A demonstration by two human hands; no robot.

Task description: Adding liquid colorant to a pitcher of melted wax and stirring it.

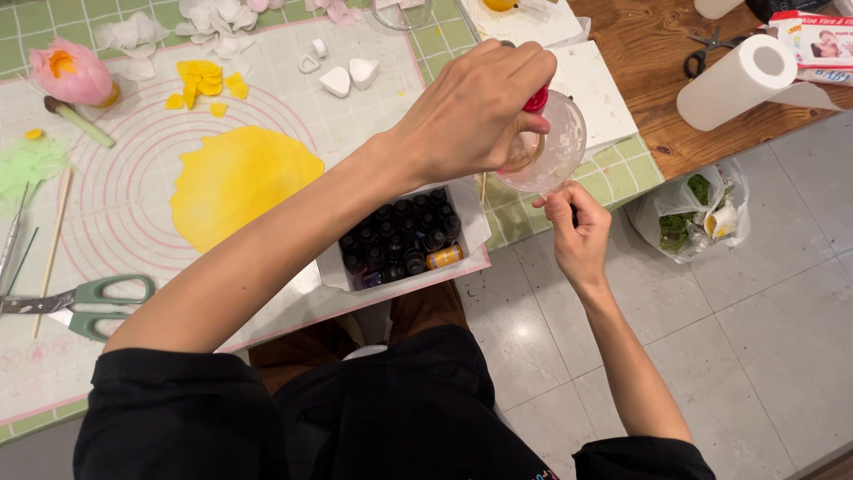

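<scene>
Presently the work stands mid-way, judged from the layout. The largest item, the silicone mat (133,160) with pink rings, covers the table from nine to twelve o'clock. On it lies a rolled-out yellow sheet (233,182), flat, irregular and uncut, near the centre. At eleven o'clock sit cut yellow petals (203,82), and a heap of white petals (213,20) at twelve. A finished pink flower (71,73) on a stem rests at ten o'clock. That portion looks done; the yellow sheet appears yet to be cut.

The white box (404,240) at the mat's near edge, roughly centre frame, holds rows of small dark-capped bottles, with one amber bottle lying on its side at its four o'clock corner.

Above the box, at about one o'clock from it, is the clear plastic cup (555,142). It is tilted with its mouth towards the camera, translucent, and appears empty or nearly so; any contents cannot be told.

The left hand (475,111) is curled shut around a small red-capped bottle (536,98), held at the cup's rim. Most of the bottle is hidden; whether anything drips cannot be told. The right hand (577,231) pinches the cup from below, at six o'clock of the cup, fingers pressed together.

Green-handled scissors (84,302) lie at eight o'clock, a paper towel roll (737,80) at two o'clock.
</scene>
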